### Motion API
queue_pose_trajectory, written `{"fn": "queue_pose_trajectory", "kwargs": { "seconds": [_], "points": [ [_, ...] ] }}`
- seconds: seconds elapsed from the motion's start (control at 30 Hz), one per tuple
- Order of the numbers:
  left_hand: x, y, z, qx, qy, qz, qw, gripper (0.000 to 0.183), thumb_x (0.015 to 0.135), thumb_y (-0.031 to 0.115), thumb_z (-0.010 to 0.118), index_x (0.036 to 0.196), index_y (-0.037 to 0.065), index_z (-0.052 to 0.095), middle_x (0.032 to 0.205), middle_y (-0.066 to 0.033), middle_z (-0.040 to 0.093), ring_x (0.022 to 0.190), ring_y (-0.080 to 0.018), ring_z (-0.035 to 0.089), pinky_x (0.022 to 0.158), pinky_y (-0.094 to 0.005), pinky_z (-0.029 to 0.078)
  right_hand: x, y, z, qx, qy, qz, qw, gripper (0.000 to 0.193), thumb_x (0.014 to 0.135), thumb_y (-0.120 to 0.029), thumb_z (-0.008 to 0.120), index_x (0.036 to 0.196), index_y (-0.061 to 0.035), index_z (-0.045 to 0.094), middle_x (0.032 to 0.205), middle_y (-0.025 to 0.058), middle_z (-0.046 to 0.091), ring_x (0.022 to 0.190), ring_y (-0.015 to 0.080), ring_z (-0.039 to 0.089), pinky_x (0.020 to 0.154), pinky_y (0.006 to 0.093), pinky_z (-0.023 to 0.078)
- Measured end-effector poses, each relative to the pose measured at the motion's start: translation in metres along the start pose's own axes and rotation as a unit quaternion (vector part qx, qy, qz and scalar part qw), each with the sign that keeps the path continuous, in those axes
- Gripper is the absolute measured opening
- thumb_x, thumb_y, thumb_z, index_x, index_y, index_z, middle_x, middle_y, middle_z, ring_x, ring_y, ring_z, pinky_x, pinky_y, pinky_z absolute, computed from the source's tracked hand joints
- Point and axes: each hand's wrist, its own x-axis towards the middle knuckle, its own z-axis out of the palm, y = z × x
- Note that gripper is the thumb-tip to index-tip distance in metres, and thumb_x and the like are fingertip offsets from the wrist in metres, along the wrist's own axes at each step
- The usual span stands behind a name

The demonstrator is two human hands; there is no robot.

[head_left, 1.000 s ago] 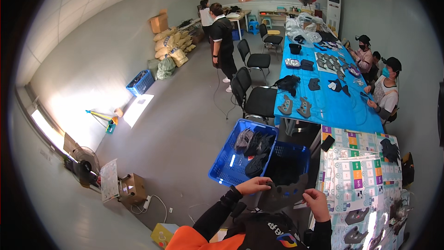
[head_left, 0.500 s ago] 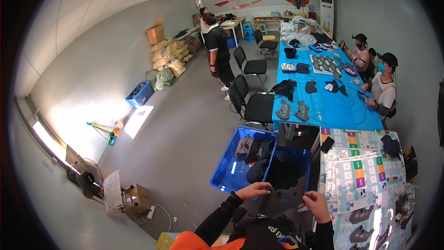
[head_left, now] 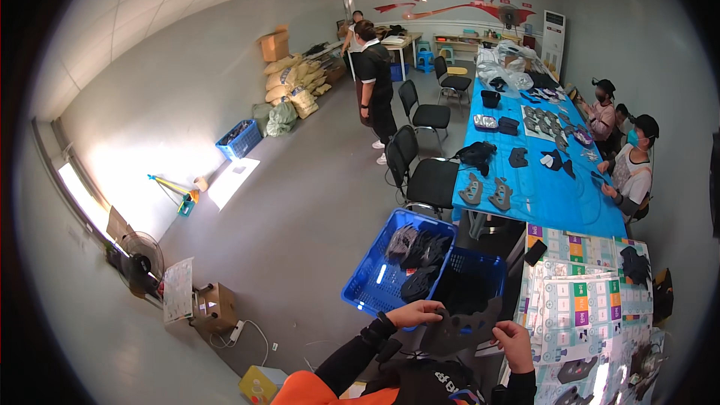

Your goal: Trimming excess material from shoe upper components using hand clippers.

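Observation:
A dark grey flat piece with cut-out holes and a notched upper edge (head_left: 457,336), shaped like an animal mask, is stretched between my hands. Its upper left corner is pinched by my left hand (head_left: 415,314). My right hand (head_left: 514,345) grips the right end between thumb and fingers. Beyond the piece stands a blue basket (head_left: 365,285) with bundles of dark and grey pieces (head_left: 421,249). A second blue crate (head_left: 491,264), dark inside, is partly hidden behind my hands. More pieces like the held one (head_left: 577,370) lie on the printed sheets to my right.
Printed sheets (head_left: 559,307) cover the near right table, with a black phone (head_left: 535,253) on them. A blue-covered table (head_left: 540,199) stretches away; co-workers (head_left: 631,172) sit along its right side. Black chairs (head_left: 431,180) line its left side. A person (head_left: 373,79) stands beyond them.
The view has shifted, so the room appears farther right and lower. Both hands keep hold of the grey piece, which looks tilted slightly differently.

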Motion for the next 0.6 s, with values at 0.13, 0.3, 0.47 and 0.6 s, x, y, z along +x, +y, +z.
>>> {"fn": "queue_pose_trajectory", "kwargs": {
  "seconds": [0.13, 0.3, 0.47, 0.6],
  "points": [
    [-0.0021, -0.0019, -0.0024, 0.015, 0.009, 0.002, 1.000, 0.026, 0.102, 0.017, 0.060, 0.122, 0.002, 0.063, 0.110, 0.0014, 0.065, 0.106, -0.0062, 0.056, 0.099, -0.0248, 0.042, 0.0021, 0.0003, 0.0020, 0.005, -0.010, -0.005, 1.000, 0.016, 0.093, -0.008, 0.071, 0.105, 0.0021, 0.069, 0.083, 0.0038, 0.070, 0.068, 0.0101, 0.067, 0.056, 0.0202, 0.045],
    [-0.0034, -0.0016, -0.0017, 0.019, 0.010, 0.000, 1.000, 0.026, 0.101, 0.018, 0.060, 0.122, 0.002, 0.063, 0.109, 0.0018, 0.065, 0.105, -0.0065, 0.055, 0.098, -0.0248, 0.042, 0.0013, 0.0008, 0.0025, 0.008, -0.012, -0.006, 1.000, 0.016, 0.094, -0.009, 0.071, 0.106, 0.0020, 0.069, 0.083, 0.0036, 0.070, 0.069, 0.0102, 0.067, 0.057, 0.0200, 0.045],
    [-0.0057, -0.0049, -0.0018, 0.034, 0.011, -0.002, 0.999, 0.027, 0.102, 0.019, 0.060, 0.122, 0.002, 0.063, 0.109, 0.0017, 0.064, 0.105, -0.0067, 0.055, 0.098, -0.0249, 0.042, -0.0020, 0.0018, 0.0036, 0.011, -0.014, -0.004, 1.000, 0.017, 0.094, -0.008, 0.070, 0.107, 0.0019, 0.068, 0.083, 0.0036, 0.070, 0.069, 0.0105, 0.067, 0.057, 0.0200, 0.045],
    [-0.0062, -0.0062, -0.0010, 0.030, 0.005, 0.006, 1.000, 0.027, 0.102, 0.020, 0.060, 0.122, 0.002, 0.063, 0.109, 0.0014, 0.064, 0.105, -0.0069, 0.055, 0.098, -0.0251, 0.042, -0.0031, 0.0035, 0.0040, 0.017, -0.012, -0.001, 1.000, 0.017, 0.094, -0.008, 0.070, 0.107, 0.0021, 0.068, 0.084, 0.0037, 0.069, 0.069, 0.0105, 0.067, 0.057, 0.0203, 0.045]
  ]
}}
